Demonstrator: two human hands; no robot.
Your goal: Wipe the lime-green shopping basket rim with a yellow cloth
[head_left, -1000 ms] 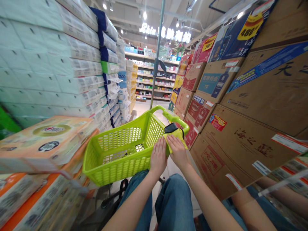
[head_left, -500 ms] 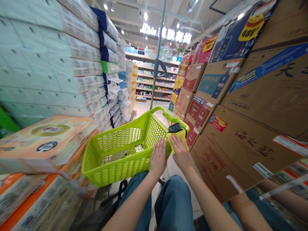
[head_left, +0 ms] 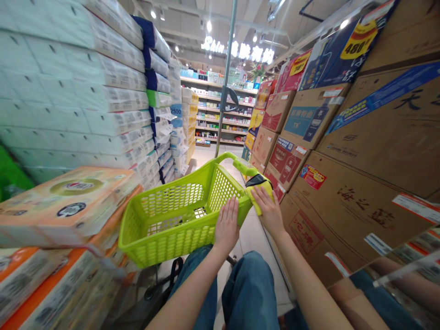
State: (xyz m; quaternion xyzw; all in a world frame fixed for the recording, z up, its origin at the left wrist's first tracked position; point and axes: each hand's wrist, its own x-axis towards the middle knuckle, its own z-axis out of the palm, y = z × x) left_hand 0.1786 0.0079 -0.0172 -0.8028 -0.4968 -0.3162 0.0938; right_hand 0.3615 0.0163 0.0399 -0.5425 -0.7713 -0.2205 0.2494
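Note:
A lime-green shopping basket (head_left: pixel 172 236) with perforated sides stands tilted in front of my knees, with no goods visible in it. My left hand (head_left: pixel 227 224) lies over its near rim by the right corner, fingers straight and close together; the thumb is hidden. Beyond that corner, my right hand (head_left: pixel 268 208) presses a yellow cloth (head_left: pixel 256 205) with a dark part on top against the basket's handle end. Its fingers lie over the cloth, and their tips bend round it. The green handle (head_left: pixel 244 166) curves up just past the cloth.
Stacked tissue packs (head_left: pixel 79 82) rise on the left, with an orange pack (head_left: pixel 77 188) close beside the basket. Cardboard cartons (head_left: pixel 347 197) wall the right side. Ahead stand a metal pole (head_left: pixel 227 68) and stocked shelves (head_left: pixel 225 112). Tiled floor (head_left: pixel 247 238) shows between.
My right hand and the yellow cloth have shifted right along the handle end, a little away from my left hand. My left hand stays on the rim.

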